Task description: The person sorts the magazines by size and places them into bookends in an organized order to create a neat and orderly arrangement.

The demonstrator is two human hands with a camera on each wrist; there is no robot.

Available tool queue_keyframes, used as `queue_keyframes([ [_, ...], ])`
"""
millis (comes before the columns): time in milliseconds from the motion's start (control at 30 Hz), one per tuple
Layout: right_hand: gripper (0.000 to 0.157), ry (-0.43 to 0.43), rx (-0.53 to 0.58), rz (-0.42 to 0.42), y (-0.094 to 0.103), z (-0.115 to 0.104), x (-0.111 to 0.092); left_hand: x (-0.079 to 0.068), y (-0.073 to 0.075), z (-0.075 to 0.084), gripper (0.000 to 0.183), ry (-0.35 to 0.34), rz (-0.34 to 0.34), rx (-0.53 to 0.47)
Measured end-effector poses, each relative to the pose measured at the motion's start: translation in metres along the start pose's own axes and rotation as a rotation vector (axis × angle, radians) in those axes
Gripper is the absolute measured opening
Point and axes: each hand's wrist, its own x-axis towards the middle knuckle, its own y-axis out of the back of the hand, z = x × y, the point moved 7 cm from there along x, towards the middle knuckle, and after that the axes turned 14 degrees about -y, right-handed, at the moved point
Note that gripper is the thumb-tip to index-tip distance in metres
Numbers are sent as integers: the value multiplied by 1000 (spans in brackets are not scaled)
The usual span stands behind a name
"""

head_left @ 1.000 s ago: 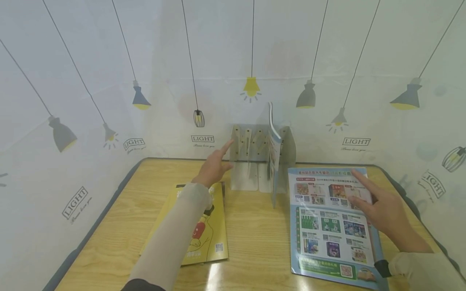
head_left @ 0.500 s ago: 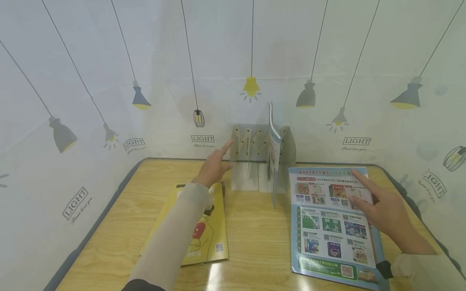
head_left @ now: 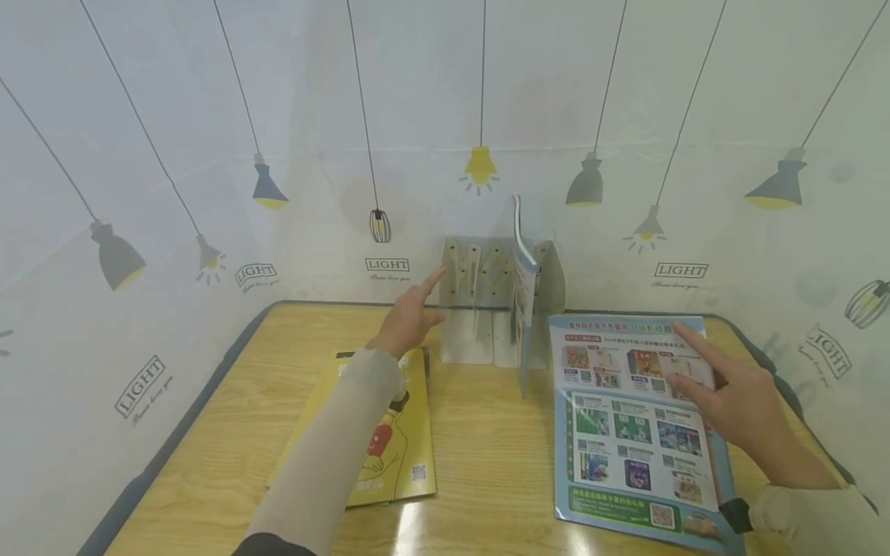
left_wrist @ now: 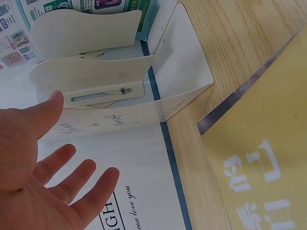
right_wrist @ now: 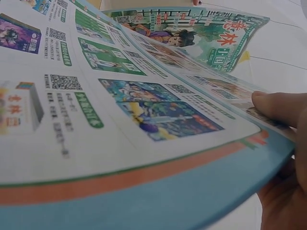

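Note:
My left hand [head_left: 406,320], fingers spread and loosely extended, is beside the left end of a white metal book stand [head_left: 467,340]. In the left wrist view its thumb lies near the end panel [left_wrist: 91,122]; whether it touches cannot be told. One magazine [head_left: 524,309] stands upright in the right part of the stand. My right hand [head_left: 740,401] pinches the right edge of a blue-bordered magazine [head_left: 636,455], thumb on top and fingers beneath. The right wrist view shows this magazine bowed, with the standing magazine's green cover [right_wrist: 206,36] behind it.
A yellow magazine [head_left: 410,432] lies on the wooden table [head_left: 487,471] under my left forearm, partly over another one. Behind the stand rises a pale wall covering [head_left: 417,154] printed with lamps. Dark edging [head_left: 202,409] runs along the table's border.
The magazine in my right hand has tilted and risen very slightly at its far edge. My left hand and the standing magazine have stayed where they were.

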Motion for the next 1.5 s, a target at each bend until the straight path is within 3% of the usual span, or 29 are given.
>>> queue_keyframes([
  [500,80,95,80,185,14,-19,4,-1,0,-2,89,-6,5,9],
  [700,60,167,175,263,17,-28,4,-1,0,-2,89,-3,11,1],
  [900,71,230,192,349,16,-33,5,-1,-1,-2,88,3,10,-10],
  [1200,66,164,223,386,10,-35,9,-1,-1,-1,88,0,5,-2],
  [1500,67,225,275,480,6,-41,9,1,-2,-2,88,12,11,-3],
])
